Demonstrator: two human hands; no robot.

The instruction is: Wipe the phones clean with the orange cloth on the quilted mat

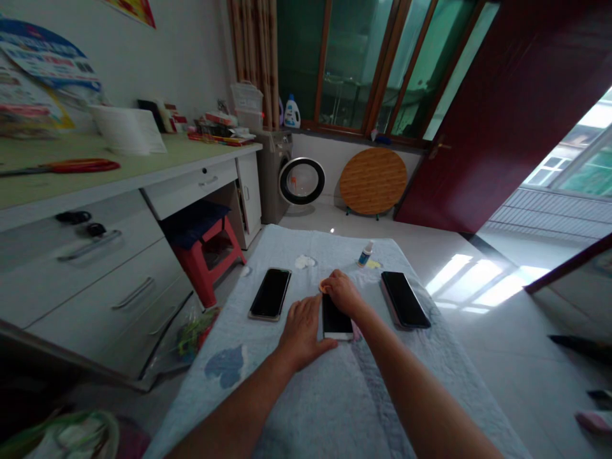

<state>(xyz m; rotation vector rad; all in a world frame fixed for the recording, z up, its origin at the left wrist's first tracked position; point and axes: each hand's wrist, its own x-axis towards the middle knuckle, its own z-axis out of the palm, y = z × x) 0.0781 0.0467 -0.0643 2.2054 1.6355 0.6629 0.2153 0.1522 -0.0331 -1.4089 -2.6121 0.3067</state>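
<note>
A black-screened smartphone with a white lower end lies on the blue cloth in front of me. My left hand rests flat along its left side, fingers stretched out and thumb by the bottom corner. Over the phone's top end, my right hand is closed on a small orange pad, mostly hidden by the fingers. Another smartphone lies to the left, and a thicker-looking smartphone to the right. Beyond them stands a small spray bottle. Something pink shows beside the middle phone, under my right wrist.
The pale blue cloth covers the surface under the phones. On the left runs a desk with scissors and a paper roll. A red stool stands below it. Behind are an open-doored washing machine and a round wooden tabletop.
</note>
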